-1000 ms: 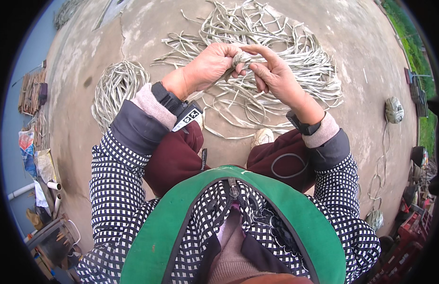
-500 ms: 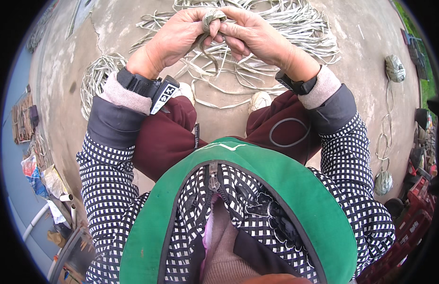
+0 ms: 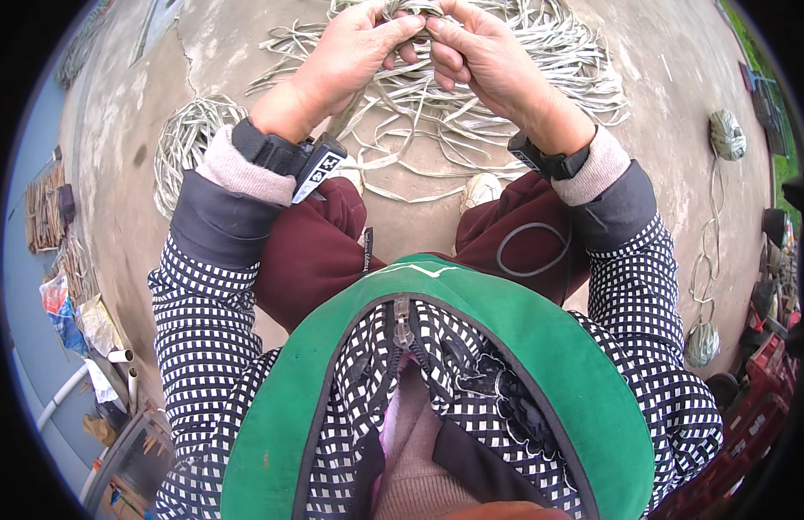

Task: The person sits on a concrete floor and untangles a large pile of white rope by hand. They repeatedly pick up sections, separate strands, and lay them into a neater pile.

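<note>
At the top edge, my left hand [image 3: 343, 54] and my right hand [image 3: 487, 59] meet around a small wound bundle of grey-green flat twine [image 3: 413, 8]. Both thumbs press near each other on its near side, and the fingers curl in. Part of the bundle is cut off by the frame. Beyond and below the hands, a large loose heap of pale flat twine [image 3: 562, 65] spreads over the ground, with loops trailing toward my shoes. A smaller tangled coil [image 3: 192, 130] of the same material lies left of my left forearm.
Two wound balls of twine, one farther off [image 3: 728, 134] and one nearer [image 3: 703, 344], sit at the right, joined by a loose strand. Red crates [image 3: 761, 407] stand at the lower right. Stacked sticks [image 3: 45, 212], bags [image 3: 62, 312] and white pipes [image 3: 65, 399] line the left side.
Both hands have moved up and slightly right with the twine bundle, which is now partly out of view. The thumbs have come closer together on it.
</note>
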A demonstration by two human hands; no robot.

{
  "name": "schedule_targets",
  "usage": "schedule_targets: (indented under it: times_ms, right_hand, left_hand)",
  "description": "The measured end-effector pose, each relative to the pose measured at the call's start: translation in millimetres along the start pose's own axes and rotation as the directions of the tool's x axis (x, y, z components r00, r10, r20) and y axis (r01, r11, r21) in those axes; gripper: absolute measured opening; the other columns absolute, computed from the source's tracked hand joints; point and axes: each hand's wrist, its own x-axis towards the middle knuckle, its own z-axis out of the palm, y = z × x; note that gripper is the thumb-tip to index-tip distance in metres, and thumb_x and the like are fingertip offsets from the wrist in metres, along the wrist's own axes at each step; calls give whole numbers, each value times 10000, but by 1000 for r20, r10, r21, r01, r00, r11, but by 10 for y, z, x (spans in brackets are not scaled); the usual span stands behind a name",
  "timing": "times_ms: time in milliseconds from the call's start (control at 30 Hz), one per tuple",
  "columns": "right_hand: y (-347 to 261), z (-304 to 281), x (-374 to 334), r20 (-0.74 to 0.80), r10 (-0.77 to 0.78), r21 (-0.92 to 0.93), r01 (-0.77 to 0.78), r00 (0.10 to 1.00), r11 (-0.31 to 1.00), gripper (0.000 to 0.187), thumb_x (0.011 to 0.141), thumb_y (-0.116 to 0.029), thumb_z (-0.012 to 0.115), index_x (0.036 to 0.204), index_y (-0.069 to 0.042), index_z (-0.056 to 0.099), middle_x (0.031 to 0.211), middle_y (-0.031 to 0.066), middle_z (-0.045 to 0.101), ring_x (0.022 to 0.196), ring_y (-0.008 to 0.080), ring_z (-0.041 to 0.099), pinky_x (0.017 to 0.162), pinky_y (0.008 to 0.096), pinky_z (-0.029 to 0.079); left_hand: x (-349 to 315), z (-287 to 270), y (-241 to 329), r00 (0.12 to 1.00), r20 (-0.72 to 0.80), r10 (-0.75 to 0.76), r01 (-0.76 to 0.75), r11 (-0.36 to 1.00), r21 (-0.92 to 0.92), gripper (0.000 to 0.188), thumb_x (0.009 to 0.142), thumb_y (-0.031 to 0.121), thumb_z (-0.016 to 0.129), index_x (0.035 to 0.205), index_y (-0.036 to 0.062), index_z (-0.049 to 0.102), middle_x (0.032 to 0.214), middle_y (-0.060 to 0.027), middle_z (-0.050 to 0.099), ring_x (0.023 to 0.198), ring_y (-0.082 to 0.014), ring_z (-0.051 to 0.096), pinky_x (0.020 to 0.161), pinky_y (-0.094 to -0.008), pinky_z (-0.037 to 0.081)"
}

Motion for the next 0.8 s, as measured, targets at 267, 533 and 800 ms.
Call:
schedule_targets:
  times_ms: [267, 533, 800]
  right_hand:
    - [56, 37, 13, 98, -163, -433, 189, 982, 881, 195, 984, -117, 412, 1167, -55, 389, 590, -16, 467, 481, 44, 431, 448, 175, 355]
    - [146, -6, -39, 90, -210, -86, 218, 974, 972, 94, 973, -138, 472, 1002, -48, 475, 620, -11, 449, 507, 62, 386, 519, 210, 393]
    - [155, -111, -62, 56, -102, -175, 110, 993, 978, 121, 909, -93, 578, 976, 6, 556, 668, 11, 576, 558, 52, 510, 522, 186, 410]
  left_hand:
    - [-13, -30, -9, 988, -148, -52, 37, 994, -99, 213, 955, 112, 442, 1030, -30, 582, 908, -108, 650, 764, -150, 637, 643, -233, 503]
    - [-65, -42, 5, 995, 54, 86, -67, 956, -285, 230, 966, 178, 487, 1067, 1, 594, 906, -32, 639, 726, -81, 563, 675, -201, 466]
    - [-67, -111, -41, 1000, 12, -28, 24, 961, 276, 117, 786, 10, 607, 886, 5, 666, 783, -31, 663, 713, -76, 580, 646, -214, 461]
